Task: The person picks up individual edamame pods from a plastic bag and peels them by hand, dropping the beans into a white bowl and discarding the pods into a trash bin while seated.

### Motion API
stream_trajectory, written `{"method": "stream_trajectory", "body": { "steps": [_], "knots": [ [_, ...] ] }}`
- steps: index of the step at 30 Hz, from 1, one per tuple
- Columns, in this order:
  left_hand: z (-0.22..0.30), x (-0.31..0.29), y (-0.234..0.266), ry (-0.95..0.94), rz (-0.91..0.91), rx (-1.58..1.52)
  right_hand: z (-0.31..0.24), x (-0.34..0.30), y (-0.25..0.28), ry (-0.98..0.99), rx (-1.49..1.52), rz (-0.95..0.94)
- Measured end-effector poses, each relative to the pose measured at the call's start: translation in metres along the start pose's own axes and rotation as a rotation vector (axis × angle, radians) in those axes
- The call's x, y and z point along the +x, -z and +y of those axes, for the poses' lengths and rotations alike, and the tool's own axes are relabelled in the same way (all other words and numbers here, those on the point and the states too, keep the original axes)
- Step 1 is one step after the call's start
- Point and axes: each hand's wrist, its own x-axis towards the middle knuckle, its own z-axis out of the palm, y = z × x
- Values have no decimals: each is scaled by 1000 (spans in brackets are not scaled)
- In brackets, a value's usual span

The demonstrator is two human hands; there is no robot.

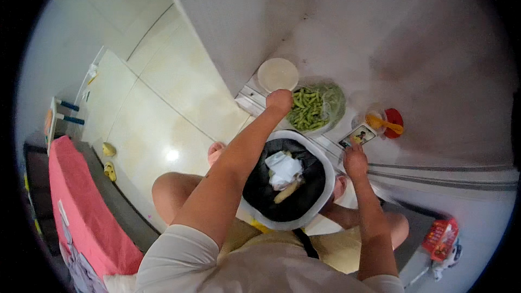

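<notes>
Located green pods in clear plastic bag, above frame centre. Noted pale round bowl to bag's upper left; discerned no contents. Saw crumpled white material and pale elongated scrap inside black-lined bin, centre. Found left hand curled between bowl and bag; could not tell grasp, fingertips hidden. Observed right hand touching phone, right of centre; could not confirm grip. Saw orange utensil partly hidden beyond phone.
</notes>
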Motion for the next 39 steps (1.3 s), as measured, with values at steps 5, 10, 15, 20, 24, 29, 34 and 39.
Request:
{"method": "stream_trajectory", "body": {
  "steps": [5, 10, 15, 20, 24, 29, 34, 39],
  "knots": [
    [6, 28, -23, 33, -41, 18, 10, 7, 11, 11, -33, -3],
    [7, 25, -16, 66, 21, 63, -11, -7, 64, -147, 106, 274],
    [29, -25, 33, -63, 221, -245, -62, -39, 80, -160, 635, 418],
    [61, -173, 78, -202, 193, -232, -148, -62, 84, -312, 1544, -12],
    [53, -255, 56, -227, 111, -89, -172, -74, 78, -436, 1801, -148],
    [39, -289, 34, -261, 127, -34, -182, -89, 56, -288, 1662, -176],
    [18, -300, 26, -331, 50, -63, -182, -101, 63, -295, 1712, -363],
    [12, -296, 23, -327, 32, -209, -170, -110, 46, -283, 1773, -456]
  ]
}}
